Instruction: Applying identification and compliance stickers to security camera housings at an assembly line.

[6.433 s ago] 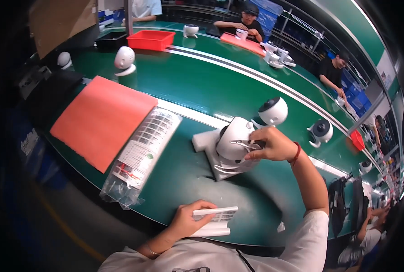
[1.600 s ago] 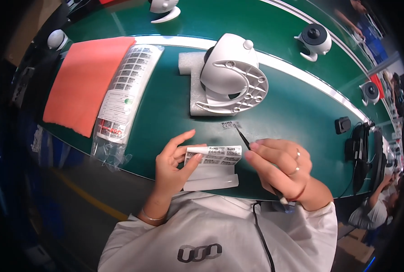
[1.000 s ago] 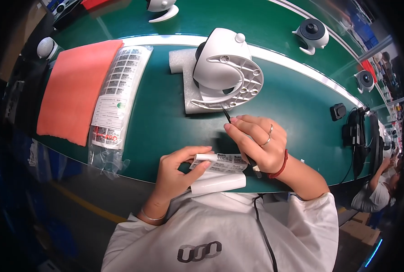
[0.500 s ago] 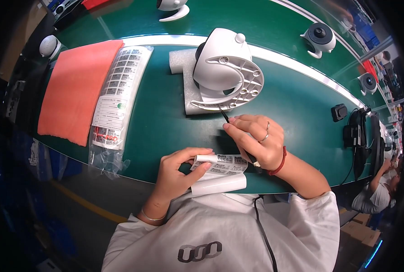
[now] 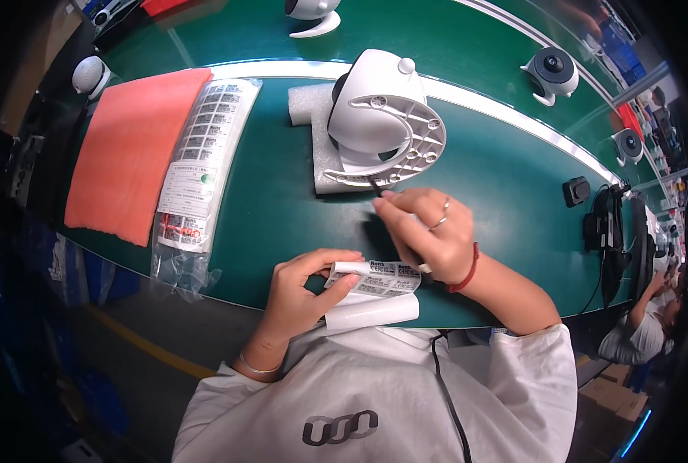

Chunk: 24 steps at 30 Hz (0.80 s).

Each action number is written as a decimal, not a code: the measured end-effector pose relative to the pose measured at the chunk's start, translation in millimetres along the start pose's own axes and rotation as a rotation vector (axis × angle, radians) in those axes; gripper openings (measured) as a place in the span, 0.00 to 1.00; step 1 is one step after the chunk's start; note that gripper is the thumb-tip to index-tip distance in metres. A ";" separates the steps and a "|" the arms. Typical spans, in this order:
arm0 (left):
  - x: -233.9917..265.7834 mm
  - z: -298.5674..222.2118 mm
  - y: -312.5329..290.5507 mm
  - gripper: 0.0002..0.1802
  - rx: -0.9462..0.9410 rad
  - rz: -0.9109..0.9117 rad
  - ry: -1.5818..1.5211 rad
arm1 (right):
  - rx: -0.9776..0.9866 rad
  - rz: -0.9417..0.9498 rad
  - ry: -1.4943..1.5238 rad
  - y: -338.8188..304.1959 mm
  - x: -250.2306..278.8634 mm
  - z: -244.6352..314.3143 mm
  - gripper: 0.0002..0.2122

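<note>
My left hand [image 5: 304,292] is closed on a sheet of printed labels [image 5: 386,279], pinching its left end between thumb and fingers; the white backing [image 5: 375,312] curls into a roll below. In my right hand [image 5: 434,235] is a pair of dark tweezers [image 5: 377,189], mostly covered by the fingers. Their tip meets the lower edge of the ribbed base of a white camera [image 5: 375,116], just beyond that hand. The camera lies tilted on white foam [image 5: 324,154], its underside turned toward me. Whether a label is at the tweezer tip, I cannot tell.
An orange foam sheet [image 5: 131,154] lies at the left, beside a clear bag of labels [image 5: 205,147]. Across the far green belt stand more white cameras, one [image 5: 548,73] at the right. A small black device [image 5: 577,191] and cables sit at the right edge.
My right hand has shifted slightly left and up, bringing the tweezers closer against the camera's base. On the far belt, the cameras have moved right. My left hand stays put.
</note>
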<state>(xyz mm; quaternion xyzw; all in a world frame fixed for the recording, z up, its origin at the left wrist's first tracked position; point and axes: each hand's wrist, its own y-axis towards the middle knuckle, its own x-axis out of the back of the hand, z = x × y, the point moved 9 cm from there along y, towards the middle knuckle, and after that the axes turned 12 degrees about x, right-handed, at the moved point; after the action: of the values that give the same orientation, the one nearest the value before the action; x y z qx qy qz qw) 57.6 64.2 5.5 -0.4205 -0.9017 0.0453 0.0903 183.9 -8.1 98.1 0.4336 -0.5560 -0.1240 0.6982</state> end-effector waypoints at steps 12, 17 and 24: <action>3.6 -8.9 -2.4 0.11 -0.074 -0.033 0.050 | -0.384 -0.268 0.531 21.6 71.8 -51.8 0.07; 3.1 -6.6 0.6 0.13 -0.093 -0.030 0.047 | -0.314 0.415 0.207 66.7 20.8 -91.6 0.13; 10.1 -1.5 -10.8 0.14 -0.112 -0.076 0.075 | -0.312 0.278 0.329 68.7 33.0 -113.6 0.14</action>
<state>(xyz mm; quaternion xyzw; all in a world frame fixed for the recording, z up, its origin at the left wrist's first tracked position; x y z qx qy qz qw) 43.4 65.0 10.0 -0.3916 -0.9141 -0.0247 0.1021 274.7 64.2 170.5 0.2544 -0.4635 -0.0391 0.8479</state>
